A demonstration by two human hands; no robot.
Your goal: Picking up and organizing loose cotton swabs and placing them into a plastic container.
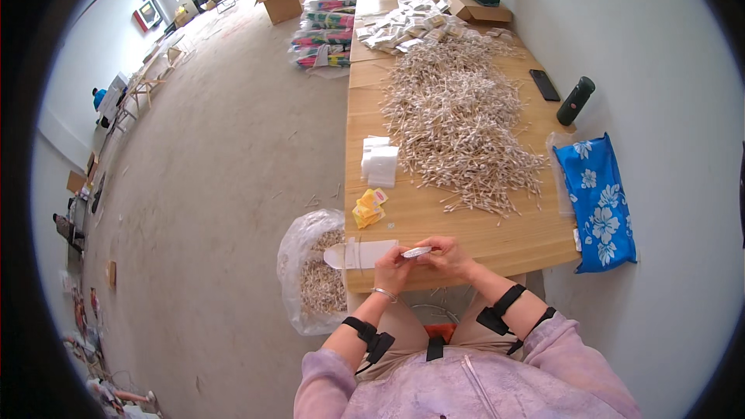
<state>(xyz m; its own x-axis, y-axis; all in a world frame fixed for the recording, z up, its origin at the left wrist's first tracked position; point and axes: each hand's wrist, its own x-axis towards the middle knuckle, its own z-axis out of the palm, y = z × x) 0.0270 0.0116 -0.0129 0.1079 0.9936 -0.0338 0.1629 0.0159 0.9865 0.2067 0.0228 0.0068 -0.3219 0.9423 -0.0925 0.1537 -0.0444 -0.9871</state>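
Observation:
At the near edge of the table, my left hand (pixel 391 264) and my right hand (pixel 445 256) are closed on a small bundle of cotton swabs (pixel 417 251), its white tips showing between them. To the left of my left hand lies a white piece with a rounded end (pixel 365 254), flat on the wood; I cannot tell its kind. Beyond it are yellow printed cards (pixel 370 207) and a stack of clear plastic bags (pixel 379 163). A large heap of loose cotton swabs (pixel 466 120) spreads over the middle of the table.
Filled packets (pixel 415 25) are piled at the table's far end, near a cardboard box (pixel 473 9). A black phone (pixel 545 85), a dark bottle (pixel 576 101) and a blue flowered pack (pixel 597 206) line the right side. Left of the table, a plastic sack of swabs (pixel 318 275) stands.

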